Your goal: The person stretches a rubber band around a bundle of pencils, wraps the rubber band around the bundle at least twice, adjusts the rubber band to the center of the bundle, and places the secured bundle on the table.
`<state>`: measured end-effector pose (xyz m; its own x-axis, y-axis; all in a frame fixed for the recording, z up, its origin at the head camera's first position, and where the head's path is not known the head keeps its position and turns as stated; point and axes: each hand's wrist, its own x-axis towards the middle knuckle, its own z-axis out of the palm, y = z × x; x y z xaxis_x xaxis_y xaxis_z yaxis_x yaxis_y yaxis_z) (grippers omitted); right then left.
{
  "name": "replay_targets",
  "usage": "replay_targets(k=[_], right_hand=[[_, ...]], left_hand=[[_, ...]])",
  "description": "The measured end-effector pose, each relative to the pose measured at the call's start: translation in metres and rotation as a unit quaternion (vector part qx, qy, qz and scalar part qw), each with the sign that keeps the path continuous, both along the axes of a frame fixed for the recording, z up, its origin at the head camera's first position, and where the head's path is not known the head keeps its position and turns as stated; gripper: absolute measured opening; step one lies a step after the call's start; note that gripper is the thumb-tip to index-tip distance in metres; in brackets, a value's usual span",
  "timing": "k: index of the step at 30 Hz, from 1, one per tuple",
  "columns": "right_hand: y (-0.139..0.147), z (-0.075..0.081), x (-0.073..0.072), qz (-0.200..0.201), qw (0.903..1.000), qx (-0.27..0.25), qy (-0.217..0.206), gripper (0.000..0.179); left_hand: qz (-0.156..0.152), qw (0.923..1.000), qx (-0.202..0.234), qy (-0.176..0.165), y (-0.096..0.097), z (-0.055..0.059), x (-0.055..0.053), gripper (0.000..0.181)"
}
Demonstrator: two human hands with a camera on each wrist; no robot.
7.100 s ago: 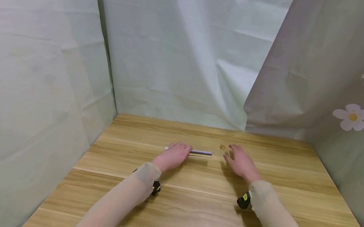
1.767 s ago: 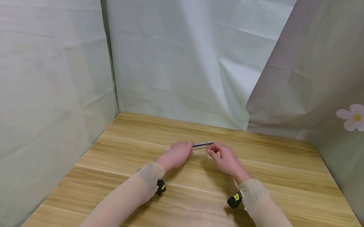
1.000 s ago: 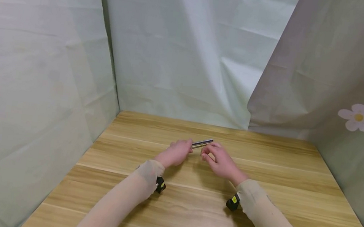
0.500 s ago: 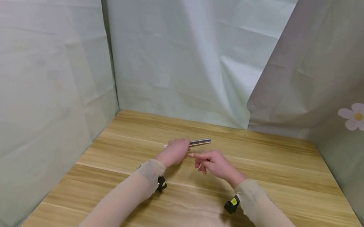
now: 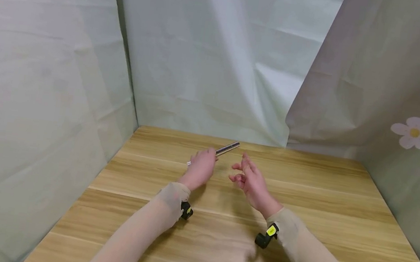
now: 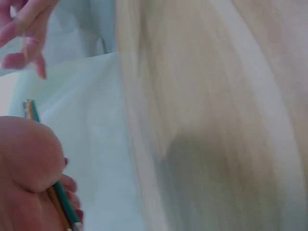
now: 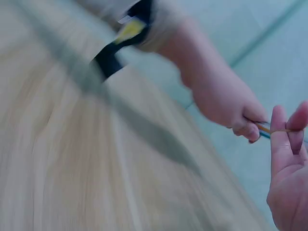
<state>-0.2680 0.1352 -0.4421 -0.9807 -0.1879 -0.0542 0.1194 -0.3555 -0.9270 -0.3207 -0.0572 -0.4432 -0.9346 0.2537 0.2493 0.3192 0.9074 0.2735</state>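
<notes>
Because the left hand point(image 5: 201, 165) gripped the pencils point(image 5: 228, 149) around their middle, their far ends stood free, slanting toward the back edge of the table point(image 5: 214, 249). The right hand point(image 5: 254, 184), fingers mostly extended, carried a thin band point(image 7: 287, 130) across them, apparently to keep its loop stretched. Half a second earlier, the pencils slanted less steeply and the right index finger pointed at the left hand.

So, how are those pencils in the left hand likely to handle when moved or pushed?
The pencils look straight and slender, so they are probably stiff and light. Being so slim, they might roll if nudged; bunched closely in the left hand, they likely move together.
</notes>
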Motion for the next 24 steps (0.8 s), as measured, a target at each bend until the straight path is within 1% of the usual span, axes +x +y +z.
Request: replay_targets(k=[2, 4, 6, 8, 11, 12, 14, 16, 18, 19, 21, 24], right_hand=[[0.003, 0.001, -0.004, -0.007, 0.9985, -0.029, -0.045, 0.065], [0.008, 0.003, -0.006, -0.006, 0.9952, -0.056, -0.080, 0.064], [0.014, 0.005, -0.007, -0.004, 0.9926, -0.073, -0.097, 0.063], [0.020, 0.007, -0.008, -0.007, 0.9931, -0.063, -0.099, 0.061], [0.027, 0.006, -0.008, -0.008, 0.9969, -0.003, -0.078, 0.059], [0.028, 0.005, -0.009, -0.007, 0.9976, 0.027, -0.064, 0.059], [0.030, 0.002, -0.009, -0.001, 0.9950, 0.094, -0.035, 0.061], [0.029, -0.002, -0.009, 0.008, 0.9872, 0.159, -0.005, 0.067], [0.029, -0.005, -0.009, 0.012, 0.9751, 0.220, 0.024, 0.068], [0.029, -0.007, -0.009, 0.013, 0.9697, 0.241, 0.035, 0.068], [0.029, -0.009, -0.010, 0.009, 0.9615, 0.270, 0.049, 0.070], [0.031, -0.011, -0.013, -0.009, 0.9607, 0.273, 0.049, 0.066]], left_hand=[[-0.018, 0.9997, -0.003, 0.017, 0.002, 0.000, 0.002, 0.012], [-0.049, 0.9984, -0.009, 0.025, 0.004, 0.000, 0.003, 0.010], [-0.084, 0.9956, -0.028, 0.031, 0.004, -0.002, 0.004, 0.009], [-0.119, 0.9915, -0.044, 0.029, 0.004, -0.004, 0.005, 0.008], [-0.150, 0.9867, -0.059, 0.018, 0.003, -0.007, 0.007, 0.007], [-0.158, 0.9853, -0.063, 0.016, 0.002, -0.008, 0.007, 0.006], [-0.172, 0.9825, -0.072, 0.013, -0.001, -0.008, 0.007, 0.004], [-0.186, 0.9788, -0.084, 0.017, -0.003, -0.008, 0.007, 0.004], [-0.197, 0.9752, -0.098, 0.022, -0.005, -0.008, 0.007, 0.005], [-0.200, 0.9742, -0.102, 0.024, -0.005, -0.007, 0.007, 0.006], [-0.201, 0.9734, -0.106, 0.028, -0.005, -0.007, 0.007, 0.008], [-0.189, 0.9765, -0.102, 0.020, -0.005, -0.007, 0.007, 0.006]])
